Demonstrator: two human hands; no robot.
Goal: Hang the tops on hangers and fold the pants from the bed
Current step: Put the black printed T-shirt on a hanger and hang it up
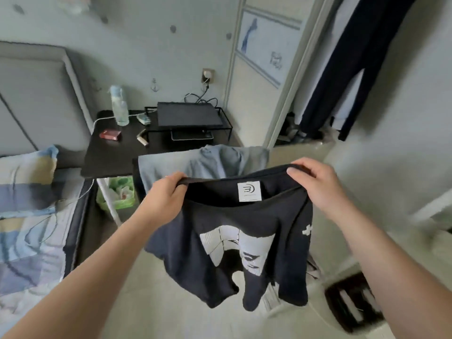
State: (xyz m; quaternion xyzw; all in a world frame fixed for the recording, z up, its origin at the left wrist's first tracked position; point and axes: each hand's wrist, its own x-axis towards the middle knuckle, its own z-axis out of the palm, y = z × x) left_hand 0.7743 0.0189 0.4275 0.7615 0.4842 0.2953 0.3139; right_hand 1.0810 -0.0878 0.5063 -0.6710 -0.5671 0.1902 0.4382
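Head view. Black tee (244,243) held up in the air over the floor, in front of the person, well clear of the bed (27,216) at left. Left hand (168,192) and right hand (315,184) are apart, each clamped on one side of the neck opening, stretching it wide; label (249,191) faces the camera. Body of the tee hangs down, hem bunched and uneven. No hanger in sight.

Risks, as judged:
- Neckband pulled taut between the hands; more spread could stretch it out of shape.
- A hanger has to be fetched, so one hand must let go. The tee would then hang from one side, twist, and the neck opening would close up.
- Bunched hem may stay creased once hung.
- Grey garment (203,162) is draped just behind the tee, by the bench (110,155); a swing of the tee could snag it or drag it off.
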